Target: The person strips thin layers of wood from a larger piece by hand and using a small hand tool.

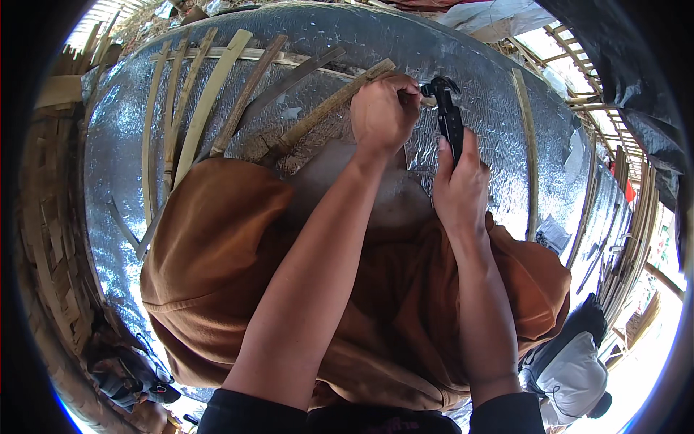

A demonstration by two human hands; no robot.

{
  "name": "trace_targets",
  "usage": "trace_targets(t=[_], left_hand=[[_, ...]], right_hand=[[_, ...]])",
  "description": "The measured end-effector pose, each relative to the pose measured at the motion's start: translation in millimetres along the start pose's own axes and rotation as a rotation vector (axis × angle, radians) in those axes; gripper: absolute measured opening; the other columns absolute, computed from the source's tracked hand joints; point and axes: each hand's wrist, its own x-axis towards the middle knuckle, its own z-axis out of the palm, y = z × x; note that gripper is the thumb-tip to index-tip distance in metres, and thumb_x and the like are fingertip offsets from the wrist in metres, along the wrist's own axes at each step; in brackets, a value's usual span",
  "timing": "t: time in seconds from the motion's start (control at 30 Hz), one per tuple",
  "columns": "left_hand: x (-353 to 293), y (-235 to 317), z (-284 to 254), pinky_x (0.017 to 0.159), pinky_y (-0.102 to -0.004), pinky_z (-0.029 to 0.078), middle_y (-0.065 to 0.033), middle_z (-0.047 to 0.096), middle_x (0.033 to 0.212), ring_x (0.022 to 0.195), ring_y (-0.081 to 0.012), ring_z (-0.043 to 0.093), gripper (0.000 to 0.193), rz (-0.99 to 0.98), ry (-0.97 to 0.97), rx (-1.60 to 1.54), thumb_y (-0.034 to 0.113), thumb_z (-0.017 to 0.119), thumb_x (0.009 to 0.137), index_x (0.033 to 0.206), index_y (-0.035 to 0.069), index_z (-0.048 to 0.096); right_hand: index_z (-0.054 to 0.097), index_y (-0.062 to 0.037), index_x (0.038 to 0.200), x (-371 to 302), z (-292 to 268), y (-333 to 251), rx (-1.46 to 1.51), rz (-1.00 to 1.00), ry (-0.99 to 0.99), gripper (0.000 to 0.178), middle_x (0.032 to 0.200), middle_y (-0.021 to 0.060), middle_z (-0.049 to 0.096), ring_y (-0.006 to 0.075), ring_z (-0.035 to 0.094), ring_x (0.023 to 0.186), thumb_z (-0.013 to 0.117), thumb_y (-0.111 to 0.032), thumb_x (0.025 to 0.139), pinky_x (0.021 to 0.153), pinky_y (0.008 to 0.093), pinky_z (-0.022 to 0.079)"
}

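Note:
My right hand (463,184) is wrapped around the black handle of a hammer (450,119), which points away from me with its dark head at the far end. Close to the hammer head, my left hand (383,112) is closed with its fingers bent together. What those fingers hold, if anything, is hidden. A pale sliver shows between them and the hammer. Just behind the left hand, a rough bamboo strip (318,116) slants down to the left. Brown cloth (217,231) covers my legs beneath both forearms.
Several bamboo strips (213,98) fan out at the far left on a silvery foil sheet (491,79). One upright strip (528,152) lies to the right. Woven bamboo (50,217) lines the left side. A white sack-like bundle (575,376) sits at the lower right.

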Motion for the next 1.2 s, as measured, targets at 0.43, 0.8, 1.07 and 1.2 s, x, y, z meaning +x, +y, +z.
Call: trace_targets(t=[0.43, 0.8, 1.07, 1.2], left_hand=[[-0.7, 1.0, -1.0, 0.070, -0.0319, 0.057, -0.0020, 0.078, 0.093, 0.076, -0.0210, 0.074, 0.007, 0.023, 0.016, 0.001, 0.013, 0.079, 0.080, 0.083, 0.007, 0.076], [-0.5, 1.6, -2.9, 0.070, -0.0313, 0.057, -0.0021, 0.078, 0.093, 0.075, -0.0214, 0.073, 0.009, 0.034, 0.010, 0.005, 0.013, 0.080, 0.080, 0.082, 0.005, 0.076], [0.1, -0.3, -2.2, 0.071, -0.0324, 0.057, -0.0030, 0.077, 0.092, 0.077, -0.0219, 0.074, 0.009, -0.010, 0.000, -0.055, 0.013, 0.080, 0.079, 0.082, 0.005, 0.076], [-1.1, 3.6, -2.1, 0.071, -0.0326, 0.057, -0.0032, 0.077, 0.091, 0.076, -0.0219, 0.074, 0.008, 0.013, -0.010, -0.031, 0.012, 0.079, 0.080, 0.082, 0.005, 0.076]], right_hand=[[0.045, 0.0016, 0.127, -1.4, -2.2, -7.7, 0.098, -0.018, 0.092, 0.034, 0.077, 0.0308, 0.065, 0.0513, 0.066, 0.071, 0.058, -0.016, 0.101, 0.053, 0.0587, 0.048], [0.046, 0.0026, 0.122, -5.0, -2.7, -5.3, 0.004, -0.014, -0.021, 0.029, 0.075, 0.0304, 0.064, 0.0498, 0.067, 0.070, 0.057, -0.015, 0.101, 0.052, 0.0569, 0.050], [0.045, 0.0025, 0.124, -3.8, -3.3, -5.2, 0.024, -0.070, 0.042, 0.031, 0.076, 0.0297, 0.065, 0.0500, 0.067, 0.071, 0.057, -0.014, 0.101, 0.053, 0.0572, 0.048], [0.045, 0.0028, 0.124, -2.2, -4.0, -5.2, 0.054, -0.019, 0.026, 0.031, 0.074, 0.0295, 0.064, 0.0497, 0.066, 0.069, 0.057, -0.013, 0.101, 0.053, 0.0567, 0.047]])
